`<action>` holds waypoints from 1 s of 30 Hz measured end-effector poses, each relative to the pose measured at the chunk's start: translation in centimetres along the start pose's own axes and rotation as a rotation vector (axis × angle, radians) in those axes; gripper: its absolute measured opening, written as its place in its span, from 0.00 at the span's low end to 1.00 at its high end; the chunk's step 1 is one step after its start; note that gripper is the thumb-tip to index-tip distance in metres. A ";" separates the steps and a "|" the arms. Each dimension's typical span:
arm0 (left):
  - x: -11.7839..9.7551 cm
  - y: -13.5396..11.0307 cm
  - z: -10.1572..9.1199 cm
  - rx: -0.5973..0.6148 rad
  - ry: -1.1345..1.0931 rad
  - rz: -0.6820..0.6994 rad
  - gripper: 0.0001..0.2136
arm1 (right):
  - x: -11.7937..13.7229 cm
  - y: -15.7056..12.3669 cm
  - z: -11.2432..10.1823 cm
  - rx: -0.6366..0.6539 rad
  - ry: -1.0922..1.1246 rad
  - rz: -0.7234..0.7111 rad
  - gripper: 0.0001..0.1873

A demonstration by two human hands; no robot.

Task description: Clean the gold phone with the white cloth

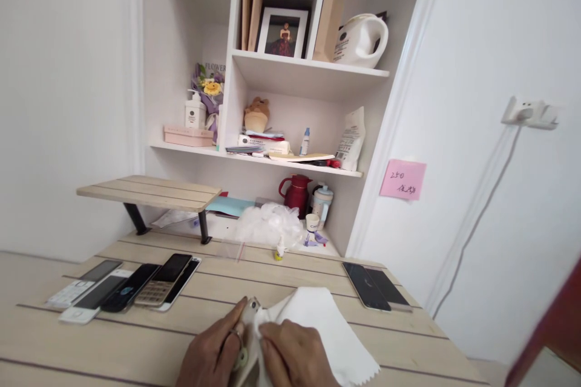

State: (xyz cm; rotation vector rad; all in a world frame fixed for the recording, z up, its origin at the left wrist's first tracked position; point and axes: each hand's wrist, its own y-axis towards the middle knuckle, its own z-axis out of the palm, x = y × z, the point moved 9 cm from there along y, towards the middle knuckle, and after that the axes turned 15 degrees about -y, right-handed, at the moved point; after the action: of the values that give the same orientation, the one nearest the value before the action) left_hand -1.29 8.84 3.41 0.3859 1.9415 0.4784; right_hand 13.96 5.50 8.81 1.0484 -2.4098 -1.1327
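Near the table's front edge, my left hand (209, 346) wears a ring and is closed around a light-coloured mobile phone (249, 314), which is tilted on edge. A camera lens shows at the phone's top corner. My right hand (298, 352) pinches a white cleaning cloth (338, 335) with a zigzag edge and presses it against the phone's side. The cloth spreads out to the right over the wood. My hands and the cloth hide most of the phone.
Several phones, among them a gold keypad phone (164, 281), lie at left. Two dark phones, one a smartphone (367, 286), lie at right. Behind are a small bottle (279, 249), crumpled clear plastic (267, 224), a raised wooden stand (149, 190) and a white shelf unit (313, 69).
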 end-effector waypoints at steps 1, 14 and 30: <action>0.1 0.0 -0.1 -0.009 0.009 -0.007 0.22 | -0.5 0.1 -0.1 -0.008 0.030 0.019 0.10; -2.2 -0.5 -0.7 -0.018 -0.098 0.202 0.18 | -1.9 0.8 0.5 0.213 0.432 0.181 0.08; -0.8 -0.8 1.5 0.148 -0.267 0.068 0.20 | -5.6 0.1 2.8 0.272 0.757 0.511 0.15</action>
State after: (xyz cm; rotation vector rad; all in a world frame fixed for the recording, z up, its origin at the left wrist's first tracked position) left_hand 0.40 7.99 3.06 0.5827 1.7130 0.3103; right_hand 16.36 11.04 7.30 0.6798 -2.0293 -0.1771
